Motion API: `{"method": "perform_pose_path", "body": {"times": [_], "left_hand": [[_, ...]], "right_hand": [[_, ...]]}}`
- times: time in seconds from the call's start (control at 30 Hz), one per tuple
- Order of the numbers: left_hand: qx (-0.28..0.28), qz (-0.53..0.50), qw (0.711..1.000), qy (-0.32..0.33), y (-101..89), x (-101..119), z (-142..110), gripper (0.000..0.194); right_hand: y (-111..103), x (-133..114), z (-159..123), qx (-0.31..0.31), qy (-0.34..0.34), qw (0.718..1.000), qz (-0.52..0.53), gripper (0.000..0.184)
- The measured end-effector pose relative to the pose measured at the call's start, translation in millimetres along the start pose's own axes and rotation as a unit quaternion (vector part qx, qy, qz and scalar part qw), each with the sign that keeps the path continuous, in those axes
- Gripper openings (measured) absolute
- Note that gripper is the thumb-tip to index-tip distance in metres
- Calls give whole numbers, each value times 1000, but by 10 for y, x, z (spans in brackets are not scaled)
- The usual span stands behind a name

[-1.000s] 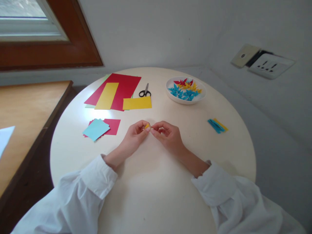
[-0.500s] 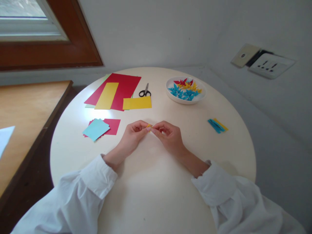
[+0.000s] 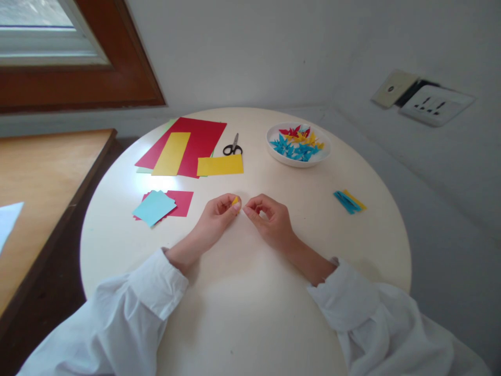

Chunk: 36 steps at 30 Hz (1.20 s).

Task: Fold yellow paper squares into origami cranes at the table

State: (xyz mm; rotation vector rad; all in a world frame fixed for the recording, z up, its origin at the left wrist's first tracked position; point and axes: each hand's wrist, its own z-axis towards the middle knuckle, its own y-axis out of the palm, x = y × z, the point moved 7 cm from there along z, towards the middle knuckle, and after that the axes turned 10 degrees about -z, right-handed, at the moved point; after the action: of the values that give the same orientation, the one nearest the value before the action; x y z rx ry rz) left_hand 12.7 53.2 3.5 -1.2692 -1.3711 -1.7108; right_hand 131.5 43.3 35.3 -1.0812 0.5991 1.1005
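Near the middle of the round table, my left hand (image 3: 219, 216) pinches a small piece of folded yellow paper (image 3: 235, 200) between thumb and fingertips. Most of that paper is hidden by the fingers. Just to the right, my right hand (image 3: 273, 219) has thumb and forefinger pressed together, with nothing visible in them. A narrow gap separates its fingertips from the left hand and the paper.
Behind the hands lie yellow paper strips (image 3: 220, 165), a large red sheet (image 3: 203, 137) and black-handled scissors (image 3: 233, 148). A white dish (image 3: 299, 163) holds several folded paper pieces. Light-blue squares (image 3: 154, 208) lie left, narrow blue strips (image 3: 346, 202) right.
My two hands have come slightly apart. The folded yellow paper has stayed in my left hand, shifted a little left, and my right fingertips no longer touch it.
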Motion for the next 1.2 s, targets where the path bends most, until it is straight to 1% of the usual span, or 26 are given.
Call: {"method": "perform_pose_path", "body": {"times": [0.17,0.33,0.53,0.7,0.87,1.07,1.2], "left_hand": [[6,-5,1000,0,14,19,4,20],[42,-67,997,-10,-25,22,12,17],[54,-107,993,3,-34,57,16,13],[64,-126,990,-6,-53,40,20,21],[66,-105,992,6,-68,56,18,26],[50,-83,995,14,-19,98,-2,29],[35,-94,995,9,14,90,-10,31]], "right_hand": [[9,-3,5,-7,10,1000,4,7],[17,9,8,-11,20,1000,2,8],[5,25,2,-9,23,1000,2,8],[4,17,1,-9,25,1000,6,8],[12,20,5,-7,32,999,5,9],[59,41,3,-45,47,998,17,11],[110,43,-4,-79,49,996,-5,13]]}}
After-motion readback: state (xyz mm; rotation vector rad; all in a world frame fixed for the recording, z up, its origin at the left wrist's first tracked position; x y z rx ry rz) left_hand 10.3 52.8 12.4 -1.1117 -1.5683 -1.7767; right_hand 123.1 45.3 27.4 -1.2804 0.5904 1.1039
